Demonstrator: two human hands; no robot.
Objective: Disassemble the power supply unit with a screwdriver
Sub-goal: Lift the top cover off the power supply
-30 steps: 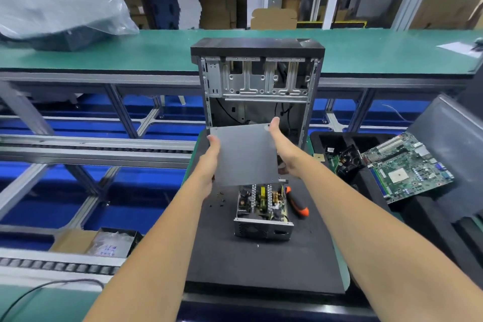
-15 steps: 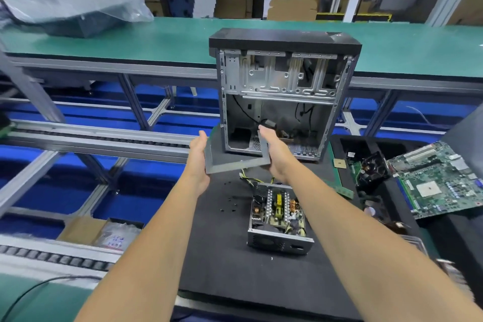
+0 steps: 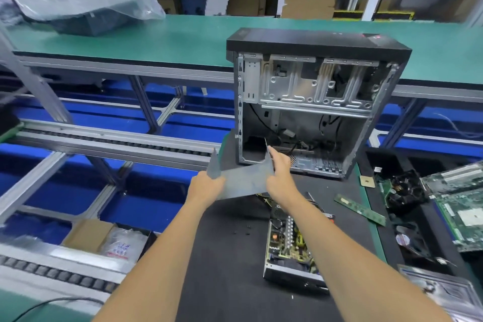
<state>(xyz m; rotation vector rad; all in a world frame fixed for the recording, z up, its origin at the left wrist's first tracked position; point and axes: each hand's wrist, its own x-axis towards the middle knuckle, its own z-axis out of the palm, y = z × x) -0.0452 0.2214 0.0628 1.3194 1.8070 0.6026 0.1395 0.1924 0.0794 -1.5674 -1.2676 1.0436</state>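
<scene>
Two hands, left hand (image 3: pixel 206 185), right hand (image 3: pixel 281 178) (both gripping), one cover (image 3: pixel 243 178)

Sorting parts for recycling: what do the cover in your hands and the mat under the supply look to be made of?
Cover: looks like thin sheet metal, dull grey, unpainted; its sides are folded up into flanges and it holds flat between the left hand and right hand.
Mat: probably foam or rubber, matte black; nothing glints on it.
</scene>
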